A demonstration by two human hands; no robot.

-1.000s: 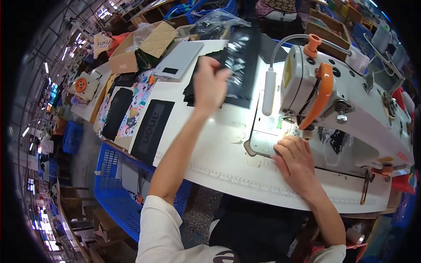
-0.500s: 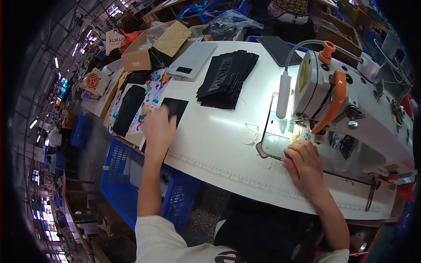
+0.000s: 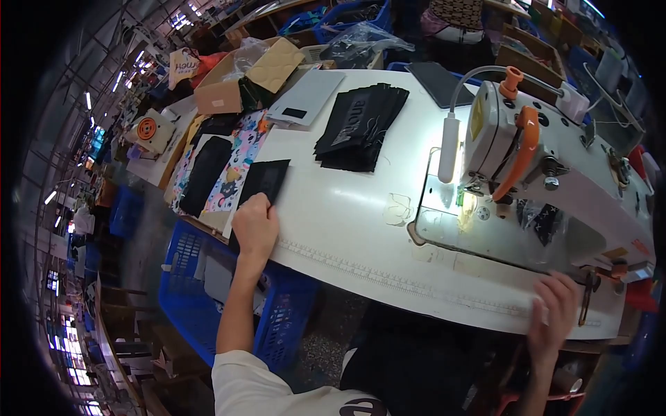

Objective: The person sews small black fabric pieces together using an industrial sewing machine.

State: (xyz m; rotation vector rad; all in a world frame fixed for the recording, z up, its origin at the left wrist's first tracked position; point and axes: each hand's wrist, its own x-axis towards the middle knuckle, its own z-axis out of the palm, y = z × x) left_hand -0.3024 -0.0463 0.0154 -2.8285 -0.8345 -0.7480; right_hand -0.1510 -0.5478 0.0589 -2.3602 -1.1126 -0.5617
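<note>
At the table's left edge my left hand [image 3: 255,227] is closed over the lower part of a black fabric piece [image 3: 267,179], fingers curled and the grip partly hidden. The piece lies flat, its far end showing past my knuckles. My right hand [image 3: 555,308] is blurred above the front right edge, its fingers raised and apart with nothing seen in them. Close beside it is a slim brownish metal tool [image 3: 588,299]. The sewing machine [image 3: 527,145] stands beyond, its lamp [image 3: 449,149] lit over the needle plate [image 3: 444,225].
A stack of black printed fabric pieces [image 3: 361,128] lies mid-table. A grey sheet [image 3: 309,97] and patterned fabric [image 3: 243,149] are at the left, near an open carton [image 3: 220,96]. A blue basket [image 3: 182,277] stands under the left edge. A ruler strip [image 3: 361,269] runs along the front.
My right hand has left the needle plate's front edge and moved right. My left hand has come down toward me onto the fabric piece, which has shifted slightly left.
</note>
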